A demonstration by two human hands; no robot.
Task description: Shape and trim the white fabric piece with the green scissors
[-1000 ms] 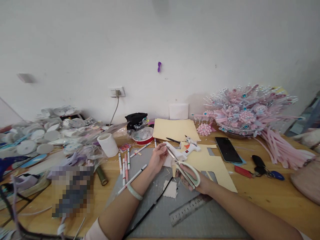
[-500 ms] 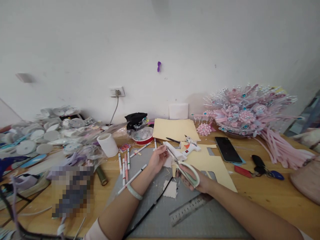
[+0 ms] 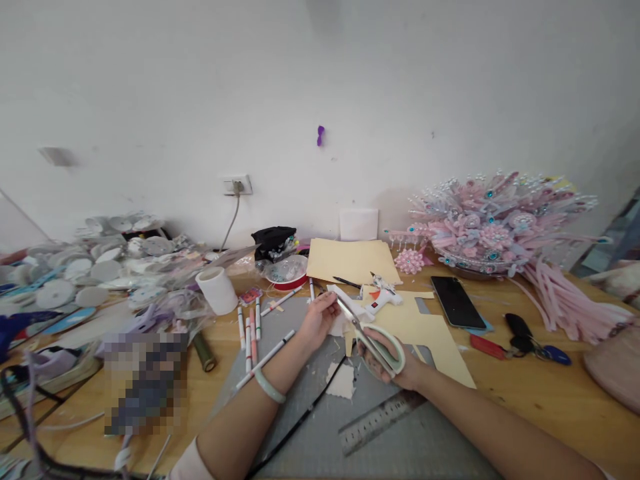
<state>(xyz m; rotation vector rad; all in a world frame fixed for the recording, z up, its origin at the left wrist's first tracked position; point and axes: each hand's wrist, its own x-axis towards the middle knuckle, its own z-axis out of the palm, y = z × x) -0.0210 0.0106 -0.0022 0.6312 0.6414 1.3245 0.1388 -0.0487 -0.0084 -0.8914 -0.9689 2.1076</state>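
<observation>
My left hand (image 3: 320, 319), with a pale bangle (image 3: 269, 387) on its wrist, pinches the edge of a white piece (image 3: 345, 293) that looks like paper or thin fabric. My right hand (image 3: 395, 367) grips scissors (image 3: 383, 350) by their pale green and white handles. The scissor blades point up and left, close to my left fingertips and over the white piece. Just beyond them lies a white glue gun (image 3: 385, 299). Below my hands a torn-edged white scrap (image 3: 341, 381) and a steel ruler (image 3: 375, 421) lie on the grey cutting mat (image 3: 300, 447).
Cut cream card (image 3: 447, 340) lies right, beside a phone (image 3: 457, 302) and keys (image 3: 520, 343). Several markers (image 3: 253, 340) and a white roll (image 3: 217, 291) are left. A black cord (image 3: 310, 408) crosses the mat. A pink beaded headpiece (image 3: 495, 227) stands back right.
The scissors and my right hand have shifted slightly to the right, and the blades look closer together. My left hand keeps its pinch, nearly in place. The view has moved a little.
</observation>
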